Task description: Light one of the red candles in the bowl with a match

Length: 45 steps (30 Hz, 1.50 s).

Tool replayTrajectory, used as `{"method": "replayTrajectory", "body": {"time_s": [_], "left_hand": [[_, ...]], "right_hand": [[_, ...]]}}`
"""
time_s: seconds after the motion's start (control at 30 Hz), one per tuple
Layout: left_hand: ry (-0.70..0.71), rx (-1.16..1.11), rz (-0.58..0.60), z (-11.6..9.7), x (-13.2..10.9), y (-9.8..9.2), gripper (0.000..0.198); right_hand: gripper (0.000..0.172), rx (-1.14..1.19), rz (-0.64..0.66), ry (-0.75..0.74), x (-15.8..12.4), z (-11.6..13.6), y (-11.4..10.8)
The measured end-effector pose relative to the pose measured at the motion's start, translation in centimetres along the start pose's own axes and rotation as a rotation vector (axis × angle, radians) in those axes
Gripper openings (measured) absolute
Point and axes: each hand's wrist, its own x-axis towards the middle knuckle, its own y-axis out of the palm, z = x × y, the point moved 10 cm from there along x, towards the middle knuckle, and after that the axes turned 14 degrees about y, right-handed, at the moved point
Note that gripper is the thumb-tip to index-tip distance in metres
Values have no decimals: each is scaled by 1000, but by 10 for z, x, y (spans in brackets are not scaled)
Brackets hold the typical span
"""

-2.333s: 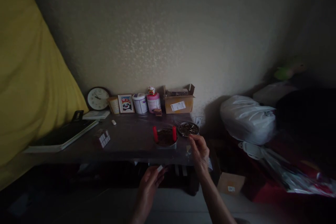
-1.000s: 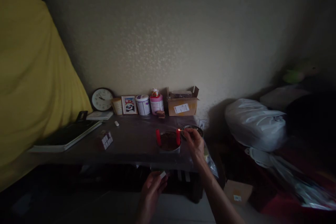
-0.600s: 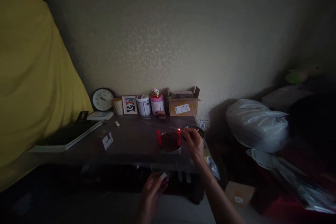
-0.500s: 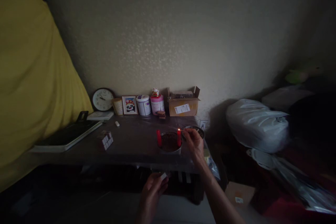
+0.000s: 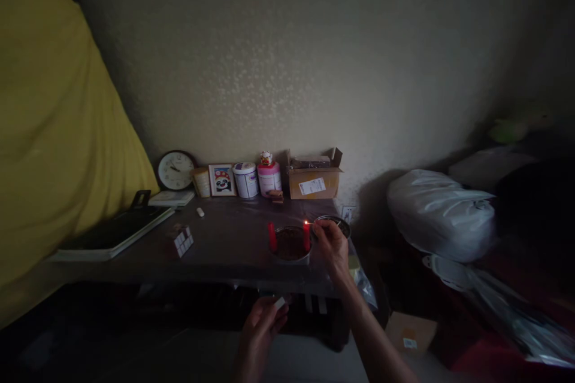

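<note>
Two red candles stand upright at the sides of a round tin (image 5: 291,259) filled with something dark. My right hand (image 5: 331,244) pinches a thin match (image 5: 311,224), its tip touching the top of the right candle (image 5: 306,238), where a small flame glows. No flame shows on the left candle (image 5: 272,237). Below the table's front edge, my left hand (image 5: 263,323) is closed around a small pale box (image 5: 280,303), probably a matchbox, mostly covered by the fingers. Behind my right hand sits a second round tin (image 5: 344,226), partly hidden.
Along the wall on the table (image 5: 224,227) stand a clock (image 5: 176,170), a cup, a panda picture (image 5: 222,180), two canisters and an open cardboard box (image 5: 314,184). A cube (image 5: 182,240) and tray (image 5: 117,245) lie left. White bags (image 5: 440,212) are piled right.
Both hands keep almost the same place. The flame at the right candle's top looks slightly larger and redder now.
</note>
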Motion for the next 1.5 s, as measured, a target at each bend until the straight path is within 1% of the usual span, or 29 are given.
{"method": "replayTrajectory", "body": {"time_s": [0.2,0.6,0.73,0.9,1.1,1.37,1.5], "left_hand": [[-10,-3,-20,-1,-1,0,36],[-7,3,10,-2,-1,3,35],[-18,-5,-20,-1,-2,1,37],[-4,-13,-12,-5,-3,4,36],[-18,-2,-41,-4,-2,2,38],[-21,0,-30,-7,-3,6,40],[-5,-7,-32,-6,-2,4,37]], "right_hand": [[26,-3,-3,-12,1,0,-1],[23,-8,5,12,1,0,2],[25,-9,2,29,1,-1,2],[25,-7,1,39,-2,3,2],[24,6,1,44,-2,2,0],[24,59,-3,76,-4,1,-2],[23,122,-17,105,-5,2,-4]]}}
